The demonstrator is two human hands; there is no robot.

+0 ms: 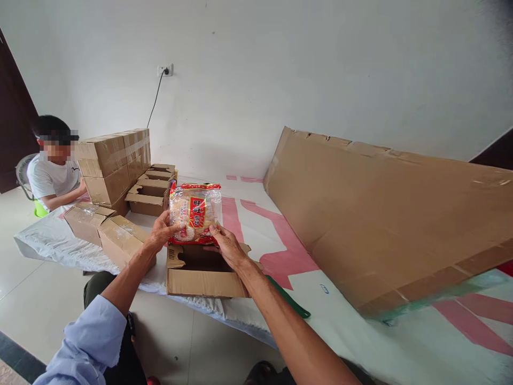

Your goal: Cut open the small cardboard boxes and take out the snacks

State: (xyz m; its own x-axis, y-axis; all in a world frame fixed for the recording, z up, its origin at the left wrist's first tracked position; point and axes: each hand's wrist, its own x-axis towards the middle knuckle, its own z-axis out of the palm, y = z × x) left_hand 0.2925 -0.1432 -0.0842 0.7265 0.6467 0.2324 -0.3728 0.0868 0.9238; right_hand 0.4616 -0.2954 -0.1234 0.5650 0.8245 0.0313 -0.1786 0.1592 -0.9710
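A clear snack bag [195, 213] with red edges and a red label is held upright over an open cardboard box [202, 278]. My left hand [163, 231] grips the bag's lower left corner. My right hand [225, 244] grips its lower right edge. The box sits at the near edge of a white and pink sheet [276, 235], its flaps folded out, its inside dark.
A large flat cardboard slab [385, 214] leans across the right. Sealed and taped boxes [114, 158] are stacked at the left, with open boxes [150, 192] behind and two taped boxes [108, 230] nearer. A seated person [52, 171] is at the far left.
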